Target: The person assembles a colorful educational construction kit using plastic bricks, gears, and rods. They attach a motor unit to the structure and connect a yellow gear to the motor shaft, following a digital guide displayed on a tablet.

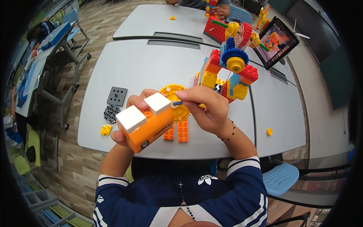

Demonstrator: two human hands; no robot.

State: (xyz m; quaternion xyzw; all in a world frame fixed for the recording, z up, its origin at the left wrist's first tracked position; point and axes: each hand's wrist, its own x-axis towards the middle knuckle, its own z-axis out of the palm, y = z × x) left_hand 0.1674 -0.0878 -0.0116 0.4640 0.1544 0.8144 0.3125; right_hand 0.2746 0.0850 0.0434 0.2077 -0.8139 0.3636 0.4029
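Note:
Above the near part of the table, my left hand (138,100) grips an orange toy block (157,122) with a small wheel-like round on its side. Two white bricks (131,118) sit on top of it. My right hand (208,106) pinches a short dark axle (177,103) between thumb and fingers, its tip at the orange block's right end. Whether the axle sits in the block cannot be made out. Below and behind the hands lies a large yellow gear wheel (169,90), partly hidden. Orange studded bricks (183,132) lie in front of it.
A brick model with gears (235,60) stands to the right, beyond my right hand. Left are a grey square plate (117,96), a grey round plate (112,114) and a small yellow brick (106,130). A tablet (275,42) stands far right; another person's hand (221,12) is across the table.

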